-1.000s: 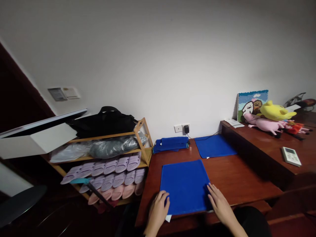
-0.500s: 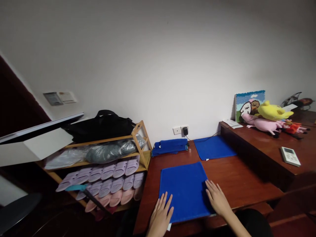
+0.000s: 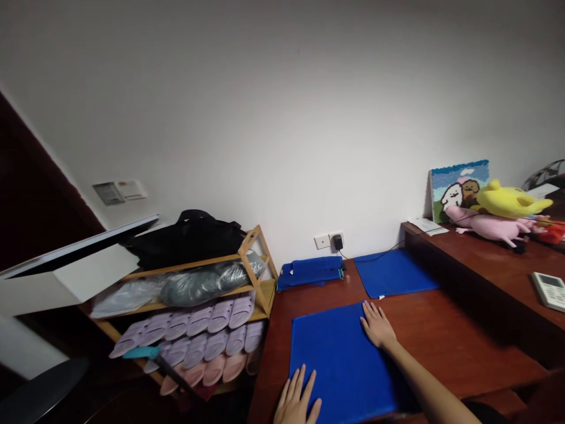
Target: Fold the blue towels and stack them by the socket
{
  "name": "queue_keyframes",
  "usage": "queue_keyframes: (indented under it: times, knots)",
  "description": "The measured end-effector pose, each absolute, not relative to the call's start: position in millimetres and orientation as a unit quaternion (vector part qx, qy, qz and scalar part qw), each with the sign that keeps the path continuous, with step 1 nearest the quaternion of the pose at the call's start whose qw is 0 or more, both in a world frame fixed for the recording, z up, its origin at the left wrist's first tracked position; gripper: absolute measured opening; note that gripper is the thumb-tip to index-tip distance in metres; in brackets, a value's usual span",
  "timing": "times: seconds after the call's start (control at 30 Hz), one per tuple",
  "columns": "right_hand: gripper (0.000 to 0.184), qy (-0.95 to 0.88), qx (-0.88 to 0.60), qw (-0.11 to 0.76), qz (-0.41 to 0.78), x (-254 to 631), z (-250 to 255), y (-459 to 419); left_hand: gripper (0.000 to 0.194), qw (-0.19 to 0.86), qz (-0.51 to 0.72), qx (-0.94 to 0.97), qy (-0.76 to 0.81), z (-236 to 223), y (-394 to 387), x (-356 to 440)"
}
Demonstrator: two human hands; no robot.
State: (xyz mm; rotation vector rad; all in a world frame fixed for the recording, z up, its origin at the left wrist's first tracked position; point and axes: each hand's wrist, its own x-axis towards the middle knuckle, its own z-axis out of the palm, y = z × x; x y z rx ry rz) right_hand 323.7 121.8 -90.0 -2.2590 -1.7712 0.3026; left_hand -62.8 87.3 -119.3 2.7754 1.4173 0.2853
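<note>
A blue cloth lies spread flat on the reddish-brown desk in front of me. My left hand rests at its near left edge, fingers stretched out and slightly apart; the wrist is cut off by the frame. At the cloth's far right corner lies my right hand, palm down with fingers extended. Neither hand grips anything. Farther back sit a folded pile of blue cloth on the left and another flat blue cloth on the right.
Left of the desk stands a wooden rack holding lilac slippers, plastic-wrapped goods and a black bag. A raised desk section on the right carries plush toys, a picture and a calculator-like device. A plugged-in adapter trails a cable.
My right hand has slid away from me along the cloth's right edge to its far corner. My left hand stays near the left edge. The view has shifted slightly.
</note>
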Motion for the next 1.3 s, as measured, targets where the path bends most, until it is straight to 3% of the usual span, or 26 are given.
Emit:
queue_keyframes:
  times: [0.27,0.5,0.67,0.97,1.3]
  knots:
    - [0.071,-0.609,-0.778,0.122,0.097,326,-99,124,0.057,0.062,0.123,0.894,0.427,-51,127,76]
    - [0.069,-0.614,-0.778,0.091,0.097,326,-100,124,0.063,0.106,0.104,0.898,0.415,-74,167,172]
    - [0.071,-0.607,-0.783,0.092,0.101,324,-96,122,0.061,0.078,0.1,0.89,0.437,-87,187,131]
    - [0.072,-0.607,-0.781,0.107,0.1,327,-102,122,0.063,0.053,0.037,0.845,0.531,-68,235,11]
    - [0.072,-0.605,-0.784,0.103,0.091,326,-100,121,0.067,0.055,0.052,0.857,0.509,-79,247,-6]
